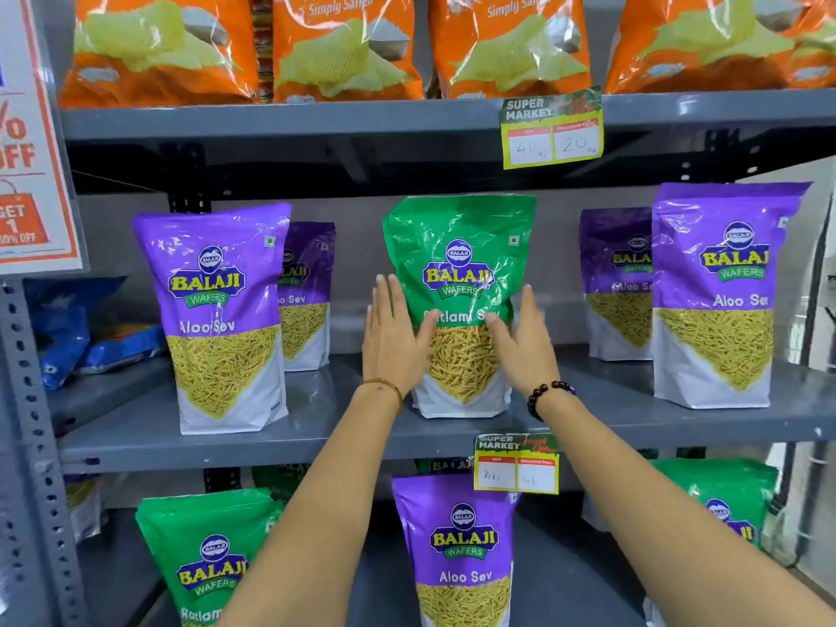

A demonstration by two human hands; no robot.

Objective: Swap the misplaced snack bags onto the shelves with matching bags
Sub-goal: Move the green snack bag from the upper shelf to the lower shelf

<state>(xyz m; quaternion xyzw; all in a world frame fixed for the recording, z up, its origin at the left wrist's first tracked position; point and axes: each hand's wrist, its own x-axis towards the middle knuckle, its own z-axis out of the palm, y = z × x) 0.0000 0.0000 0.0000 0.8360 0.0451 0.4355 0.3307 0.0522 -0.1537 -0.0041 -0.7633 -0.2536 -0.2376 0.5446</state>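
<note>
Green bag (pixel 459 305) flanked by open left hand (pixel 394 341) and right hand (pixel 524 343), not yet gripped. Risk: bag toppled backward if pressed unevenly.

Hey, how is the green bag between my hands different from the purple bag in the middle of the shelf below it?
The green bag reads Ratlami Sev; the purple bag reads Aloo Sev. The green bag stands among purple bags on the middle shelf, while the purple one stands among green bags below. The left hand and right hand flank the green bag, fingers spread; nothing touches the purple one. Both are upright Balaji Wafers pouches facing front.
</note>
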